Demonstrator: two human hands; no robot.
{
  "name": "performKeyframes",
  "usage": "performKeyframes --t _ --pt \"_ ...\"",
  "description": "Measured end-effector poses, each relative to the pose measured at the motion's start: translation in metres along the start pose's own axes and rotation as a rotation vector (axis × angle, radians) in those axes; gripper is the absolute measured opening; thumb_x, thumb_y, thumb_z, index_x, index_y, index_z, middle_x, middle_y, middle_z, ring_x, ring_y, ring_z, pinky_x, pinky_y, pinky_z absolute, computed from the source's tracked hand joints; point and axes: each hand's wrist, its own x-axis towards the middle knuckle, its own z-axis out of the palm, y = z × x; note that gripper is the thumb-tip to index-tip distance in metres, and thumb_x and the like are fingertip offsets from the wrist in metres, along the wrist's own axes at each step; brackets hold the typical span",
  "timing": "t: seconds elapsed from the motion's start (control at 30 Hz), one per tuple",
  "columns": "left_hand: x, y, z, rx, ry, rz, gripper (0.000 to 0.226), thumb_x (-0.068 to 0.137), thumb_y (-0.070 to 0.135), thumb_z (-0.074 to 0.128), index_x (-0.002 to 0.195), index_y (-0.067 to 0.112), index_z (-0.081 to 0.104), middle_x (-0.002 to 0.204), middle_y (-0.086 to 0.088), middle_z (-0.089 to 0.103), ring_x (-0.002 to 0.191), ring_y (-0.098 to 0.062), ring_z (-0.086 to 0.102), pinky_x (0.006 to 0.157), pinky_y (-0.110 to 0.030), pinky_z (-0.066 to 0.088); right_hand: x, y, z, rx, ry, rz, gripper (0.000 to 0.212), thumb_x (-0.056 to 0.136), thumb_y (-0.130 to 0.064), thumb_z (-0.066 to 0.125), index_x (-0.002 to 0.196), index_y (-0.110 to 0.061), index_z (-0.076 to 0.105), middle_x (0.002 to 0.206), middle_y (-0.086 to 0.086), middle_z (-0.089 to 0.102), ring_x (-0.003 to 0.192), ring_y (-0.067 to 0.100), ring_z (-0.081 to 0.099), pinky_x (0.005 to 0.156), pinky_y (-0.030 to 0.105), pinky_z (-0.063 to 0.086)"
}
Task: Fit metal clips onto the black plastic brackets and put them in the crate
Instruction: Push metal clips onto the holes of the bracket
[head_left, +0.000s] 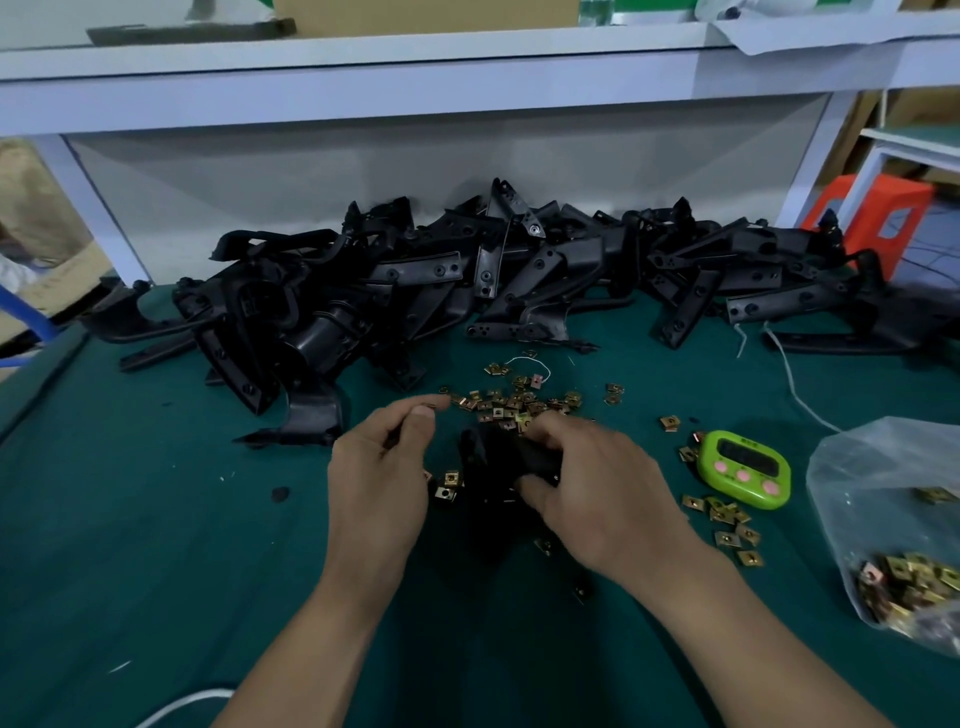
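My right hand (587, 488) grips a black plastic bracket (493, 467) low over the green table, near its front middle. My left hand (384, 467) sits just left of the bracket with thumb and forefinger pinched together; whether a clip sits between them is hard to tell. Several brass-coloured metal clips (511, 402) lie scattered just beyond both hands. Two more clips (449, 486) lie between my left hand and the bracket. A large heap of black brackets (467, 275) fills the back of the table. No crate is in view.
A green timer (745, 467) with pink buttons sits to the right, with loose clips (727, 525) around it. A clear plastic bag of clips (904, 551) lies at the right edge. A white shelf (415, 78) overhangs the back. An orange stool (872, 213) stands beyond the table's right.
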Motion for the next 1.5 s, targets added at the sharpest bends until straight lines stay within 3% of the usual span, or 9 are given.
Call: performKeyframes --t 0.07,0.17,0.3,0.4,0.6,0.9,1.13,1.33,1.5 --pt "0.001 -0.001 -0.001 -0.018 0.015 -0.025 0.026 0.101 0.025 0.060 0.091 0.040 0.079 0.073 0.007 0.074 0.062 -0.004 0.063 0.058 -0.020 0.049 0.002 0.001 -0.001 0.088 0.090 0.026 0.011 0.094 -0.043 0.062 0.101 -0.034 0.060 0.089 -0.017 0.066 0.082 0.013 0.062 0.074 0.039 0.051" --pt "0.001 0.002 -0.001 -0.089 -0.027 -0.073 0.026 0.095 0.015 0.069 0.088 0.036 0.081 0.076 -0.001 0.077 0.064 -0.012 0.071 0.053 -0.019 0.050 0.005 0.005 -0.001 0.121 0.146 0.057 0.008 0.100 -0.037 0.055 0.092 -0.034 0.056 0.074 -0.014 0.064 0.069 0.012 0.061 0.066 0.039 0.051" --pt "-0.001 0.007 -0.001 -0.184 -0.138 -0.125 0.024 0.085 0.005 0.078 0.088 0.028 0.083 0.076 0.000 0.077 0.064 -0.006 0.066 0.061 -0.014 0.052 0.004 0.008 0.002 0.035 0.203 0.102 0.027 0.105 -0.039 0.040 0.081 -0.030 0.049 0.059 -0.009 0.057 0.054 0.009 0.053 0.053 0.034 0.036" --pt "-0.005 0.009 0.000 -0.202 -0.268 -0.143 0.010 0.083 0.017 0.078 0.089 0.023 0.084 0.085 -0.005 0.079 0.076 -0.011 0.072 0.067 -0.018 0.056 0.006 0.011 0.002 0.051 0.179 0.218 0.047 0.100 -0.057 0.041 0.070 -0.023 0.051 0.054 -0.005 0.057 0.052 0.018 0.056 0.051 0.035 0.043" --pt "-0.010 0.012 0.004 -0.318 -0.394 -0.249 0.021 0.076 0.025 0.075 0.095 0.020 0.082 0.094 -0.013 0.079 0.081 -0.016 0.076 0.062 -0.021 0.057 0.009 0.014 0.001 0.106 0.131 0.440 0.073 0.091 -0.079 0.035 0.063 -0.016 0.060 0.057 -0.002 0.061 0.055 0.026 0.059 0.050 0.033 0.043" --pt "-0.010 0.013 0.001 -0.339 -0.409 -0.297 0.026 0.060 0.032 0.083 0.084 0.020 0.084 0.075 -0.005 0.075 0.064 -0.009 0.069 0.058 -0.017 0.054 0.008 0.006 0.007 0.029 0.137 0.436 0.066 0.092 -0.077 0.032 0.068 -0.021 0.057 0.063 -0.003 0.060 0.059 0.025 0.057 0.051 0.033 0.042" --pt "-0.011 0.014 0.003 -0.321 -0.465 -0.365 0.022 0.073 0.023 0.076 0.093 0.015 0.083 0.088 -0.014 0.078 0.075 -0.015 0.074 0.062 -0.020 0.055 0.009 0.007 0.006 0.016 0.168 0.431 0.065 0.092 -0.077 0.032 0.070 -0.022 0.057 0.064 -0.003 0.061 0.060 0.025 0.057 0.049 0.031 0.038" --pt "-0.011 0.017 0.002 -0.243 -0.475 -0.366 0.015 0.070 0.022 0.076 0.082 0.015 0.083 0.081 -0.012 0.077 0.067 -0.015 0.072 0.058 -0.021 0.055 0.009 0.005 0.005 -0.097 0.209 0.389 0.063 0.091 -0.079 0.032 0.069 -0.023 0.052 0.064 -0.004 0.058 0.060 0.028 0.051 0.051 0.033 0.034" --pt "-0.011 0.017 0.000 -0.194 -0.489 -0.368 0.017 0.087 0.007 0.070 0.076 0.015 0.082 0.079 -0.013 0.075 0.064 -0.015 0.070 0.056 -0.021 0.054 0.007 0.001 0.003 -0.193 0.209 0.299 0.059 0.094 -0.075 0.031 0.072 -0.024 0.050 0.058 -0.008 0.045 0.057 0.025 0.041 0.057 0.034 0.033"
